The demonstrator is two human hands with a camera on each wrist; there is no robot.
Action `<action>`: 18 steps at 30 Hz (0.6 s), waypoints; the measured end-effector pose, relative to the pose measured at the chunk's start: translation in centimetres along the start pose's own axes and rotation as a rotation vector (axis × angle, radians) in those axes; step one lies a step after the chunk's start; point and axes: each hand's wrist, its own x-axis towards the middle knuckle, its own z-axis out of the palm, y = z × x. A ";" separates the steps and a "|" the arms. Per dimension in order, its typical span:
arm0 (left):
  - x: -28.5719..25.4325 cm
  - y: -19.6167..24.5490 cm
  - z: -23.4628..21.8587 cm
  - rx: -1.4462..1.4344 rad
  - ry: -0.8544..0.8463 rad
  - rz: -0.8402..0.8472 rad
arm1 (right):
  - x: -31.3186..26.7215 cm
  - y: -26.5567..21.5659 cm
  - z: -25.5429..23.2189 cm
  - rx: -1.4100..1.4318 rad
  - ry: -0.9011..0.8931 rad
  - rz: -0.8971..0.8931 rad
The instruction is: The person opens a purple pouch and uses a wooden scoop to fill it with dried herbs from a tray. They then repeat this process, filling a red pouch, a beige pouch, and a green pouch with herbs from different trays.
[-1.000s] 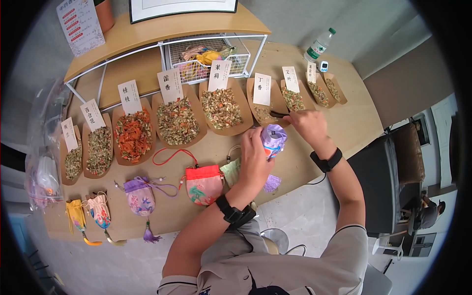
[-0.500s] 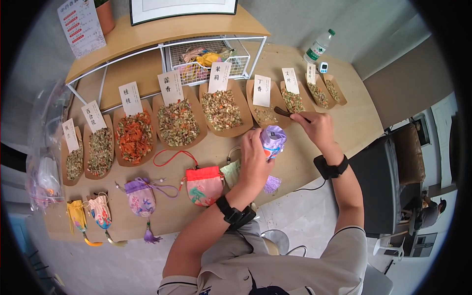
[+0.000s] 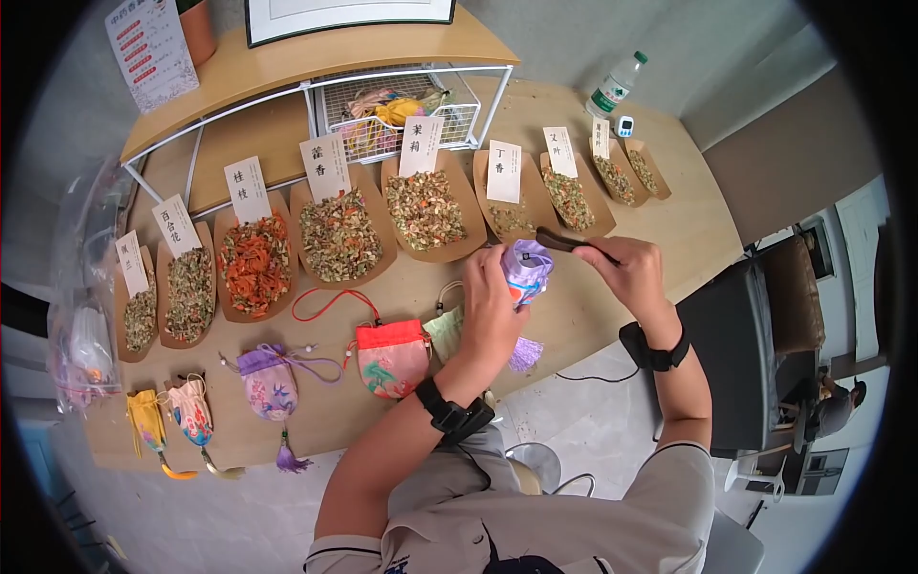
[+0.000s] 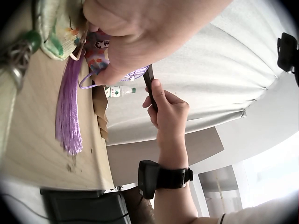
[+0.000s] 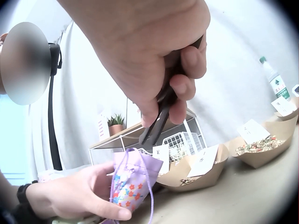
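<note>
Pouch (image 3: pixel 531 275) and dark utensil (image 3: pixel 564 242), one each, occupy two hands (image 3: pixel 492 308) (image 3: pixel 635 273)

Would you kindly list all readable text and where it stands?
"百合花": second card from left
"桂枝": third card
"藿香": fourth card
"茉莉": fifth card
"丁香": sixth card
"艾叶": seventh card, likely
"中药香": poster heading, partly
Too small or blurred: first card, eighth card, bottle label, poster lines, any other print.
</note>
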 end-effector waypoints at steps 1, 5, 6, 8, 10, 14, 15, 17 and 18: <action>0.0 0.0 0.0 0.002 -0.004 0.000 | 0.3 0.5 0.2 -0.033 -0.004 0.021; -0.1 -0.1 0.0 0.022 -0.012 -0.006 | 1.7 2.8 2.5 -0.159 -0.025 -0.051; -0.1 -0.2 0.1 0.028 -0.005 0.006 | 1.9 3.0 3.0 -0.177 -0.035 -0.082; 0.0 -0.5 0.1 0.041 0.013 0.026 | 2.4 2.9 4.1 -0.210 -0.055 -0.148; 0.0 -0.4 0.1 0.046 0.022 0.035 | 3.1 2.4 4.7 -0.208 -0.091 -0.213; 0.0 -0.3 0.1 0.047 0.020 0.027 | 3.9 1.9 5.6 -0.226 -0.156 -0.242; 0.0 -0.3 0.1 0.040 0.007 0.019 | 4.0 2.0 5.8 -0.234 -0.165 -0.245; 0.0 -0.1 -0.1 0.025 -0.019 0.004 | 4.2 2.1 6.0 -0.251 -0.182 -0.250; 0.0 -0.1 -0.1 0.023 -0.019 0.002 | 4.3 2.1 6.2 -0.260 -0.179 -0.260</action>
